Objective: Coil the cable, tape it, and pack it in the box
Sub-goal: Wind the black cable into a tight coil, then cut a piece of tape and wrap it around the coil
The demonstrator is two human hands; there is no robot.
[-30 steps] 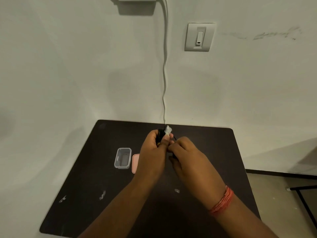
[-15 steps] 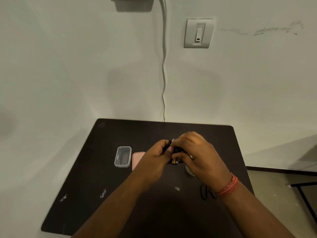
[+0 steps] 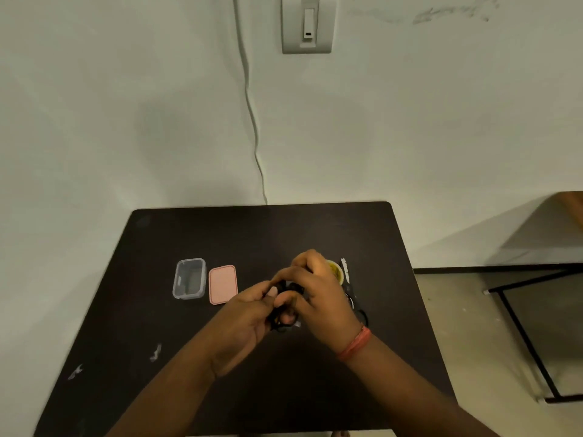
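Note:
A black coiled cable (image 3: 283, 323) sits between both hands over the middle of the dark table (image 3: 157, 357). My left hand (image 3: 249, 313) grips it from the left and my right hand (image 3: 318, 291) closes over it from the right, hiding most of the coil. A small clear plastic box (image 3: 189, 278) stands open at the left, with its pink lid (image 3: 222, 284) lying flat beside it. Behind my right hand, a yellowish tape roll (image 3: 336, 270) peeks out. Scissors (image 3: 347, 280) lie just right of the roll, partly hidden.
The table stands against a white wall with a switch plate (image 3: 307, 25) and a hanging white cord (image 3: 252, 121). Small white scraps (image 3: 155, 353) lie at the table's front left. A black metal frame (image 3: 523, 335) stands on the floor to the right.
Both hands came down from near the table's far edge to its middle with the cable. The right hand has closed over the coil. The view tilted down.

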